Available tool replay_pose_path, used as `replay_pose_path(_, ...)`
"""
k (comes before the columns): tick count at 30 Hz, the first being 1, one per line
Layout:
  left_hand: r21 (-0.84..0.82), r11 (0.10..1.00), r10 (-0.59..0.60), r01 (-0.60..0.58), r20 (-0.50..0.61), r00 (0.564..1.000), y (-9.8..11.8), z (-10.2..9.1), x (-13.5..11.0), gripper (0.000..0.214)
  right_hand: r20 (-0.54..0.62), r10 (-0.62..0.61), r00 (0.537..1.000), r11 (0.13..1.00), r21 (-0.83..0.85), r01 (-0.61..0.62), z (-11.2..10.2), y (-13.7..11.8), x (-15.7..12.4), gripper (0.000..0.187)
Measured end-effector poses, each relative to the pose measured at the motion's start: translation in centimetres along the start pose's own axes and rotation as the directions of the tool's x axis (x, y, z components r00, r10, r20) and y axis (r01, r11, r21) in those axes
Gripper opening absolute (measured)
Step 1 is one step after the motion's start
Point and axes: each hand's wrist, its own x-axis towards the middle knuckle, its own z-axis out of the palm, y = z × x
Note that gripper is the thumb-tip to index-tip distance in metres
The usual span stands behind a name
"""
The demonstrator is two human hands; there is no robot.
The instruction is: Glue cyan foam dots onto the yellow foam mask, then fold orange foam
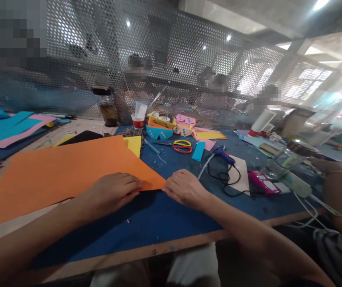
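The orange sheet [69, 171] is pressed under the flat left hand [111, 192], its corner pinched in the grip of the right hand [185, 187]; it could be creased askew if tugged.

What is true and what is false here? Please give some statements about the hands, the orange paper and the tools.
The left hand presses on the orange paper. True.
The right hand holds the scissors. False: it touches the paper's corner; the scissors lie farther back.
The glue gun lies to the right of the scissors. True.
The orange paper is rolled up. False: it lies flat.
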Motion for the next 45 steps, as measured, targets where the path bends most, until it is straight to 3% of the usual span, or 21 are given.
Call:
replay_pose_path(3,0.083,0.995,-0.05,0.056,-0.076,0.996,0.0,-1.0,0.3,0.044,-0.119,0.172,0.978,0.972,0.18,-0.149,-0.7,0.2,0.5,0.023)
replay_pose_path(6,0.122,0.984,-0.101,0.129,-0.213,0.972,-0.2,-3.5,0.8,0.045,-0.182,0.407,0.895,0.843,0.453,-0.291,-1.9,0.8,1.3,0.018)
replay_pose_path(8,0.084,0.982,-0.135,0.169,-0.318,0.939,-0.2,-5.6,1.2,0.044,-0.163,0.487,0.858,0.744,0.592,-0.309,-2.8,1.2,2.3,0.028)
replay_pose_path(12,-0.137,0.959,-0.283,0.248,-0.408,0.868,0.7,-9.7,2.1,0.039,-0.167,0.518,0.839,0.659,0.703,-0.267,-4.5,1.4,5.2,0.044)
replay_pose_path(16,-0.293,0.923,-0.363,0.248,-0.458,0.812,2.2,-12.3,3.1,0.041,-0.226,0.529,0.818,0.61,0.771,-0.182,-6.1,0.6,8.8,0.035)
replay_pose_path(19,-0.574,0.786,-0.531,0.23,-0.434,0.727,3.4,-13.3,3.8,0.039,-0.213,0.531,0.82,0.566,0.81,-0.156,-7.4,0.0,10.8,0.035)
replay_pose_path(21,-0.721,0.669,-0.597,0.177,-0.381,0.706,3.8,-13.6,4.2,0.035,-0.238,0.544,0.805,0.592,0.788,-0.167,-8.4,0.0,11.5,0.036)
replay_pose_path(23,-0.81,0.576,-0.601,0.11,-0.329,0.728,3.8,-13.7,4.3,0.03,-0.288,0.55,0.784,0.669,0.714,-0.207,-9.8,0.2,11.8,0.039)
replay_pose_path(25,-0.872,0.487,-0.584,0.042,-0.29,0.758,3.5,-13.8,4.4,0.027,-0.275,0.509,0.815,0.742,0.62,-0.255,-11.4,0.6,11.8,0.043)
replay_pose_path(28,-0.933,0.356,-0.578,-0.042,-0.256,0.775,3.1,-13.7,4.6,0.03,-0.056,0.388,0.92,0.768,0.572,-0.289,-13.5,1.0,12.0,0.045)
replay_pose_path(31,-0.957,0.279,-0.598,-0.085,-0.242,0.764,2.8,-13.1,4.7,0.023,0.16,0.288,0.944,0.732,0.599,-0.325,-13.9,1.2,12.2,0.044)
replay_pose_path(35,-0.965,0.254,-0.665,-0.07,-0.227,0.712,2.1,-11.4,4.4,0.023,0.245,0.306,0.92,0.703,0.594,-0.392,-11.9,2.0,11.5,0.035)
replay_pose_path(37,-0.976,0.216,-0.691,-0.034,-0.178,0.701,1.4,-10.2,3.8,0.025,0.261,0.362,0.895,0.691,0.569,-0.446,-10.5,2.6,10.4,0.031)
replay_pose_path(40,-0.99,0.136,-0.727,0.025,-0.083,0.681,0.3,-8.1,2.7,0.026,0.347,0.432,0.832,0.603,0.575,-0.553,-8.4,3.3,8.5,0.024)
replay_pose_path(45,-0.995,0.013,-0.765,0.095,0.051,0.642,-0.9,-5.0,1.4,0.034,0.417,0.479,0.772,0.535,0.558,-0.634,-6.2,2.5,6.3,0.019)
